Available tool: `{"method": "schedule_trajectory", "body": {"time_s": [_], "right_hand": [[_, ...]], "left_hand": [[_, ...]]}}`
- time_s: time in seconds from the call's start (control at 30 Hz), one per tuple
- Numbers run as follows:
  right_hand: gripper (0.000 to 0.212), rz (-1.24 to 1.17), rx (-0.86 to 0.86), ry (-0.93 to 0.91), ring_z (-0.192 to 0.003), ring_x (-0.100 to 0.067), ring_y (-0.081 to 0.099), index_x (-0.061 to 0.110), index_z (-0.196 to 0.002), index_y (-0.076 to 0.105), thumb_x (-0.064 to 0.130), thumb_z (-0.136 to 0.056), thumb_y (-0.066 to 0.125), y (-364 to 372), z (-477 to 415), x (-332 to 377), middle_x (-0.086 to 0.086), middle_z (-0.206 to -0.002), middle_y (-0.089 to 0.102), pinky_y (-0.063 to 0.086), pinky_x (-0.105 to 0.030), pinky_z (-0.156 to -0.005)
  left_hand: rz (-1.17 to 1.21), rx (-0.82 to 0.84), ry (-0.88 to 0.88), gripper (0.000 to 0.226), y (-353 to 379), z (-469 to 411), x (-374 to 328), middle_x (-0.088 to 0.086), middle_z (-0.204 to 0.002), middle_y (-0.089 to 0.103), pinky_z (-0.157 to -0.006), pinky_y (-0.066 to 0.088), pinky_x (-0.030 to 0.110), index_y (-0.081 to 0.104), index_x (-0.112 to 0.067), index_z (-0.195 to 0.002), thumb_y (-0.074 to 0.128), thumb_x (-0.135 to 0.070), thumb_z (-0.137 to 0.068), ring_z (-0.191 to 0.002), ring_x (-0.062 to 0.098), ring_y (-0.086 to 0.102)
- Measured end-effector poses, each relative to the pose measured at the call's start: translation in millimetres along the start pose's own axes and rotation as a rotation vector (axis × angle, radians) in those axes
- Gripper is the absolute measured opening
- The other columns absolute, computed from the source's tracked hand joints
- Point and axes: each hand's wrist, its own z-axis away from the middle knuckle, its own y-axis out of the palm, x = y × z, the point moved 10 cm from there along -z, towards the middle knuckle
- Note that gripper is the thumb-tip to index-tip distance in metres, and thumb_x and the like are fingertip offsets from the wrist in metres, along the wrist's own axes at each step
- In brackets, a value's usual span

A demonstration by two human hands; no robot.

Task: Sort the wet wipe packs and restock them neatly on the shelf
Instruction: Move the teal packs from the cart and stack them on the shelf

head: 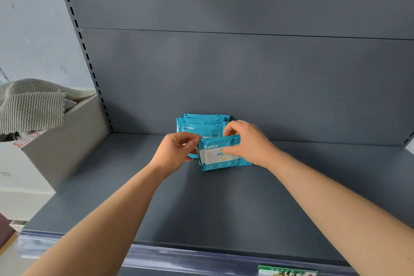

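Note:
A row of several teal and white wet wipe packs [202,123] stands upright against the back panel of the grey shelf [201,204]. In front of that row, a further teal and white pack [217,154] stands tilted on the shelf board. My left hand [177,152] pinches its left edge. My right hand [246,143] grips its right end, fingers over the top and thumb on the front face. The lower parts of the back row are hidden behind my hands and the front pack.
A grey box [65,141] with a striped cloth [31,107] draped over it stands left of the shelf upright. A clear price rail [156,253] runs along the shelf's front edge, with a green label [286,272] at the bottom right.

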Motion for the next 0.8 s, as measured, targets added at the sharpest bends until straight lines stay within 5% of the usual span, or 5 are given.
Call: {"method": "schedule_trajectory", "body": {"time_s": [0.3,0.5,0.7,0.8], "right_hand": [[0.041,0.053,-0.088,0.124,-0.088,-0.013,0.057,0.026,-0.093,0.045,0.027,-0.072,0.08,-5.4,14.8,-33.6,0.012,-0.095,0.06,0.052,-0.039,-0.072],[0.043,0.014,-0.071,0.131,-0.089,-0.013,0.057,0.028,-0.093,0.046,0.03,-0.07,0.082,12.3,3.8,-23.3,0.012,-0.096,0.059,0.052,-0.037,-0.074],[0.06,0.034,-0.056,0.169,-0.095,-0.013,0.054,0.024,-0.109,0.045,0.04,-0.066,0.083,31.8,-7.0,-13.0,0.007,-0.114,0.056,0.05,-0.034,-0.077],[0.075,0.03,-0.064,0.282,-0.097,-0.014,0.057,0.021,-0.112,0.039,0.049,-0.059,0.085,35.3,-6.0,-26.2,0.006,-0.114,0.054,0.053,-0.037,-0.078]], "left_hand": [[0.106,-0.135,-0.033,0.016,-32.7,-0.6,8.7,0.004,-0.094,0.071,-0.063,0.061,0.032,0.064,-0.007,-0.098,0.05,-0.013,-0.099,-0.066,0.013,0.068],[0.203,-0.033,-0.061,0.025,-20.7,6.4,13.6,0.001,-0.105,0.071,-0.071,0.059,0.027,0.061,-0.01,-0.11,0.066,-0.022,-0.089,-0.083,0.012,0.071],[-0.264,-0.087,-0.008,0.059,-23.1,1.4,12.6,-0.01,-0.115,0.056,-0.066,0.056,0.019,0.049,-0.024,-0.113,0.087,-0.02,-0.068,-0.092,0.011,0.061],[-0.389,-0.186,-0.071,0.067,-35.5,-0.6,23.6,-0.011,-0.115,0.051,-0.079,0.057,0.031,0.048,-0.024,-0.116,0.088,-0.035,-0.064,-0.1,0.011,0.055]]}}
